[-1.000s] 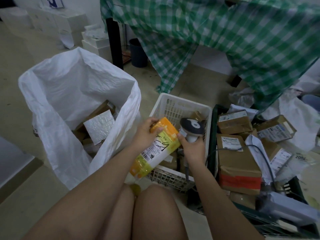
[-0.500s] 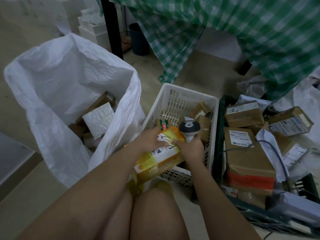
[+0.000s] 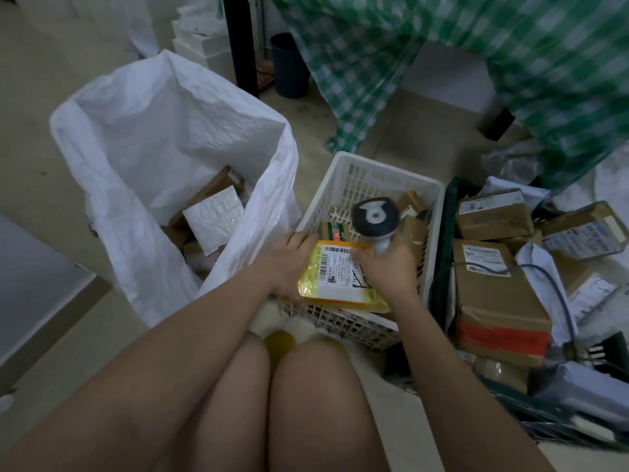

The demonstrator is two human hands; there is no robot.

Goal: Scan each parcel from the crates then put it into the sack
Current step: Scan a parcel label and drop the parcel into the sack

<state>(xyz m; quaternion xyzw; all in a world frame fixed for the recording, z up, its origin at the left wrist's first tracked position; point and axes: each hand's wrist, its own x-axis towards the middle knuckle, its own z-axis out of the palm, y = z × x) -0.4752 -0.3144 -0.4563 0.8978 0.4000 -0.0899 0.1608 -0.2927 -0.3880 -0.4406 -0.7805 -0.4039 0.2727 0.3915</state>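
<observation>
Holding the yellow parcel (image 3: pixel 340 281) flat now, I have its white shipping label (image 3: pixel 340 274) turned face up, where a second ago the packet stood on end, tilted in my grip. It has come down low over the near edge of the white crate (image 3: pixel 354 185), and that matters: the barcode at the top of the label finally lies open to view, so in my judgement the scan is the step in hand and not yet done.

My left hand (image 3: pixel 289 264) grips the parcel's left edge, fingers curled over the top corner. My right hand (image 3: pixel 388 267) is wrapped round the handle of the scanner (image 3: pixel 372 219), with a finger or two touching the parcel's right side. The scanner's round head points up toward the camera rather than down at the label, so it will need tipping over before it can read anything.

The white sack (image 3: pixel 170 131) stands open just left of the crate, with a white padded mailer (image 3: pixel 214 219) and a few brown boxes already lying inside. More small boxes remain in the white crate behind the parcel, and the dark crate (image 3: pixel 446 233) to the right is piled with brown cartons (image 3: pixel 493 287), so a good deal of the job is left. The scanner's cable (image 3: pixel 558 294) trails across those cartons; I would watch that it does not snag when the parcel swings left to the sack.
</observation>
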